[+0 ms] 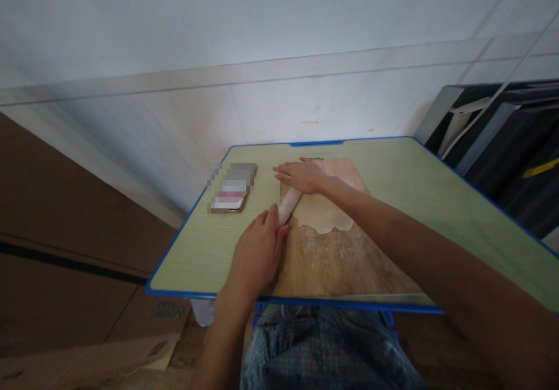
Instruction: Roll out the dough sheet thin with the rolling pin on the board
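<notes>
A pale, floury rolling pin point(289, 205) lies slantwise across the left part of a wooden board point(323, 268). My left hand point(258, 249) is closed on its near end, thumb on the right side. Over the far end, my right hand point(301, 176) presses down flat with fingers stretched out to the left. A thin sheet of dough point(327, 212) with a ragged near edge spreads on the board right of the pin, partly hidden under my right forearm. I cannot tell whether dough is wrapped round the pin.
A phone point(233, 189) with a blurred screen lies left of the board. The pale green table point(192, 262) has a blue rim and stands against a white wall point(279, 107). Black items point(510, 139) are stacked at the right; brown cardboard point(78, 297) is at the left.
</notes>
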A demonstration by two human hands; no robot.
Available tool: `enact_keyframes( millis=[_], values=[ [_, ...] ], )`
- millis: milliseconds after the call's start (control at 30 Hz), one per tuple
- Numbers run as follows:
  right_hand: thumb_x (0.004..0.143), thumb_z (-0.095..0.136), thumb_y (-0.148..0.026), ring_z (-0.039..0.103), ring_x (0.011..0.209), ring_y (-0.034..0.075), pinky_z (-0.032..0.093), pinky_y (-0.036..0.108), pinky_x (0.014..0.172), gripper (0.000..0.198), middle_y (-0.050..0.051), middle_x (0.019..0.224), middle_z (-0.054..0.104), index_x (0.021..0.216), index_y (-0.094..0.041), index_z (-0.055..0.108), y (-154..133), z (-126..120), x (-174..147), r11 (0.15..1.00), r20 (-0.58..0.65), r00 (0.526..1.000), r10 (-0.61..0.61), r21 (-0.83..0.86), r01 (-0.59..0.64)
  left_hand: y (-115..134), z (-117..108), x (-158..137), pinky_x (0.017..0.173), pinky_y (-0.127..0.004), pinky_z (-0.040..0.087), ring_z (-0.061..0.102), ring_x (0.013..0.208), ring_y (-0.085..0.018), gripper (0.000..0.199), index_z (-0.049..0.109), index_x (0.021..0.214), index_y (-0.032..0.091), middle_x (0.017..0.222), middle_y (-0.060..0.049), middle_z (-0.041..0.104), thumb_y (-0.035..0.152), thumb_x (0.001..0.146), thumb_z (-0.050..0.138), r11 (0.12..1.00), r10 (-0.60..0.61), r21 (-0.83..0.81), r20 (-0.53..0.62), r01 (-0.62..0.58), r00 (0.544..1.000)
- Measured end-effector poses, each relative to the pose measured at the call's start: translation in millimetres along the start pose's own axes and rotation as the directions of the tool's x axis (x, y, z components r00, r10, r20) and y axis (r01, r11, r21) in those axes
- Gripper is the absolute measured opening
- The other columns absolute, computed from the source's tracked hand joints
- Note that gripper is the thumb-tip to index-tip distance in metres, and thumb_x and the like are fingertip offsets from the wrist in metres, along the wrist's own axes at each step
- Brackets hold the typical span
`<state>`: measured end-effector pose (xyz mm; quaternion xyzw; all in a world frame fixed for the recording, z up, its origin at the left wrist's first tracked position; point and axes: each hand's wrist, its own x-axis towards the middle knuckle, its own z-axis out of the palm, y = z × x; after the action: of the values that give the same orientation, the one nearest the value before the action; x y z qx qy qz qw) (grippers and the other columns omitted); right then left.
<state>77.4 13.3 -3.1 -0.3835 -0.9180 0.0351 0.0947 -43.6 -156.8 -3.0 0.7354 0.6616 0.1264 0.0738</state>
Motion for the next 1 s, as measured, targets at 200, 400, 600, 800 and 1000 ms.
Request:
enact_keyframes(
  millis=[200, 400, 600, 800, 1000],
  values=[
    [0.097, 0.022, -0.039, 0.061, 0.102, 0.022, 0.042, 0.033, 0.089, 0.051, 0.012, 0.108, 0.068, 0.101, -0.015, 0.067, -2.7, -10.8, -18.2, 0.997, -0.060, 0.997, -0.040, -0.072, 0.036, -23.6, -2.8, 7.4, 0.102, -0.038, 0.035, 0.043, 0.126, -0.024, 0.045, 0.036, 0.133, 0.008, 0.134, -0.018, 0.047, 0.031, 0.096, 0.023, 0.988, 0.098, 0.117, 0.036, -0.102, 0.995],
    [0.095, 0.037, -0.031, 0.059, 0.107, 0.024, 0.043, 0.037, 0.092, 0.037, 0.015, 0.113, 0.065, 0.105, -0.008, 0.064, 5.8, -15.6, -87.3, 0.958, -0.161, 0.968, -0.194, -0.245, 0.151, -35.8, -3.6, 27.8, 0.099, -0.040, 0.037, 0.046, 0.122, -0.026, 0.048, 0.040, 0.129, 0.008, 0.130, -0.017, 0.050, 0.039, 0.096, 0.024, 0.951, 0.106, 0.293, -0.007, -0.100, 0.994],
    [0.089, 0.051, -0.025, 0.060, 0.106, 0.026, 0.050, 0.036, 0.085, 0.026, 0.019, 0.109, 0.066, 0.102, -0.005, 0.062, -11.9, -5.2, -136.7, 0.917, -0.281, 0.930, -0.237, -0.380, 0.119, -28.9, -5.1, 58.5, 0.092, -0.038, 0.040, 0.055, 0.107, -0.024, 0.041, 0.053, 0.108, 0.016, 0.109, -0.011, 0.061, 0.042, 0.096, 0.023, 0.921, 0.191, 0.352, -0.033, -0.168, 0.981],
    [0.091, 0.044, -0.020, 0.064, 0.099, 0.023, 0.054, 0.031, 0.077, 0.021, 0.017, 0.109, 0.067, 0.103, -0.011, 0.059, -21.6, 5.9, -164.6, 0.920, -0.399, 0.914, -0.075, -0.382, -0.091, -6.3, -8.2, 87.6, 0.094, -0.040, 0.039, 0.055, 0.109, -0.024, 0.047, 0.052, 0.111, 0.016, 0.115, -0.012, 0.060, 0.047, 0.095, 0.021, 0.881, 0.288, 0.375, 0.056, -0.287, 0.956],
    [0.092, 0.037, -0.024, 0.067, 0.088, 0.024, 0.055, 0.035, 0.073, 0.024, 0.014, 0.098, 0.070, 0.097, -0.015, 0.058, -16.4, 1.6, -183.2, 0.959, -0.419, 0.906, 0.057, -0.228, -0.166, 22.0, -4.1, 138.5, 0.103, -0.046, 0.030, 0.043, 0.124, -0.025, 0.049, 0.052, 0.119, 0.020, 0.133, -0.008, 0.050, 0.046, 0.095, 0.018, 0.890, 0.324, 0.239, 0.271, -0.389, 0.907]
  ],
)
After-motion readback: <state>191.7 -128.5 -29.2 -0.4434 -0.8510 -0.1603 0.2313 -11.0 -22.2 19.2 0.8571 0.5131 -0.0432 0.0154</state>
